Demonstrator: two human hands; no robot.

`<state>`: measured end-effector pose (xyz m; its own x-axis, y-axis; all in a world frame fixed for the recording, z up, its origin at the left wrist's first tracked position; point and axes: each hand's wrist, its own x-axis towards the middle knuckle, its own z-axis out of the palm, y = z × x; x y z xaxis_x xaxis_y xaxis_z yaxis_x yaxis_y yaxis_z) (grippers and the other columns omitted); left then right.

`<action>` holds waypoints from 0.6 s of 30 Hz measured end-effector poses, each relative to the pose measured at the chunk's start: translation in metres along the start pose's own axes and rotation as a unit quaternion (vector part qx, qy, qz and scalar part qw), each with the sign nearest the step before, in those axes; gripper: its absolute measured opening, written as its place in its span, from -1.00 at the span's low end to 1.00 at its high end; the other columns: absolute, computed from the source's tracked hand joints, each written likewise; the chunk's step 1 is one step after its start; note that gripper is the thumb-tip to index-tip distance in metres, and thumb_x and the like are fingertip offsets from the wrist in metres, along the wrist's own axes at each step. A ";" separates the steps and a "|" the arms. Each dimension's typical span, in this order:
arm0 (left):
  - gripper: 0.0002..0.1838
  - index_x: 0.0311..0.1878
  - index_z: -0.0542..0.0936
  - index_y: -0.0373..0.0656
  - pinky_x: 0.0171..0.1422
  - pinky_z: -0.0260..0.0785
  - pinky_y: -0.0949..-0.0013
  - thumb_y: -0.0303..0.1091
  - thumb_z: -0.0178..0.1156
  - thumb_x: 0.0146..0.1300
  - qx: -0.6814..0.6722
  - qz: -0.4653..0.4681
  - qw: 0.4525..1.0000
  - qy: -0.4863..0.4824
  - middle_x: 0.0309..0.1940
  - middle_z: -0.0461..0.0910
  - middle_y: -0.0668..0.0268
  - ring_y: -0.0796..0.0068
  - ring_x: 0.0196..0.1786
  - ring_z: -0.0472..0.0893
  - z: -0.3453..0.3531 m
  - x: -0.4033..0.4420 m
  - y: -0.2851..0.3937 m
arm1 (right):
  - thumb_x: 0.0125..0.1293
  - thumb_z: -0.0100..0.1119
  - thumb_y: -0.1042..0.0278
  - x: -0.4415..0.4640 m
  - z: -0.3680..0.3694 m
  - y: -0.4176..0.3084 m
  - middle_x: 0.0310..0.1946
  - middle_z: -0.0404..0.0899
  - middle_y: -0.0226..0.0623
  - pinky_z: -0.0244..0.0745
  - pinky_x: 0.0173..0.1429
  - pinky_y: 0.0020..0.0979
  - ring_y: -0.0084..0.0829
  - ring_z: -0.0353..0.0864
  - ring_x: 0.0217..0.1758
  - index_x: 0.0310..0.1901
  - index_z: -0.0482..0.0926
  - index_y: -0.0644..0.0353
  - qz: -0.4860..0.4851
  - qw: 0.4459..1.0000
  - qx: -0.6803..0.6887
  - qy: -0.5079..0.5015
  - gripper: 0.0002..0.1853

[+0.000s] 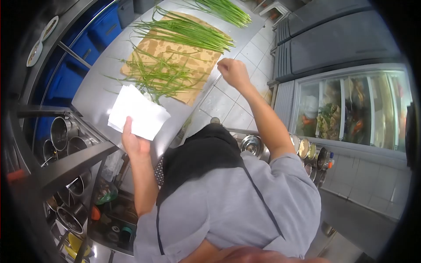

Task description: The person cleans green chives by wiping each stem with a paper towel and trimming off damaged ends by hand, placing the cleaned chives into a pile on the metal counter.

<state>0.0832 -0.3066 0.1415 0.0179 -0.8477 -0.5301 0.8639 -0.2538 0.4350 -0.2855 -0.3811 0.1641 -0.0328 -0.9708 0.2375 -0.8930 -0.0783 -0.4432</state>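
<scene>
My left hand (135, 143) grips a stack of white paper sheets (138, 113), thumb on top, over the near edge of the steel table (96, 90). My right hand (234, 72) is raised just off the right edge of a water-spotted brown cardboard sheet (189, 97). Its fingers are curled together, and whether they pinch anything is hidden. Loose green stalks (164, 76), looking like chives or thin scallions, lie scattered on the cardboard beyond the paper. Farther back on the same sheet is a thicker green bunch (190, 36).
Another green bunch (226, 12) lies at the table's far end. Blue bins (72, 81) stand to the left. Metal pots (63, 131) fill a rack at lower left. At right is a glass-fronted fridge (351, 107) with food inside. Tiled floor (223, 103) shows beside the table.
</scene>
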 end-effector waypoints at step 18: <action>-0.48 0.36 0.25 -0.35 0.40 0.27 -0.13 -0.22 -0.04 0.47 -0.056 0.147 0.979 0.131 0.29 0.38 0.01 -0.02 0.31 0.41 0.062 0.016 -0.096 | 0.04 0.14 0.35 0.187 0.024 0.148 -0.45 0.66 -0.06 0.56 -0.20 -0.07 0.00 0.66 -0.32 -0.43 0.68 0.09 -0.051 0.965 -0.154 -0.203 -0.88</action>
<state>-0.0305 -0.3242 0.1362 0.3906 -0.7239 -0.5688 0.8514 0.0490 0.5223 -0.4124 -0.5797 0.1221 0.1860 -0.9752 -0.1203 -0.9755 -0.1686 -0.1416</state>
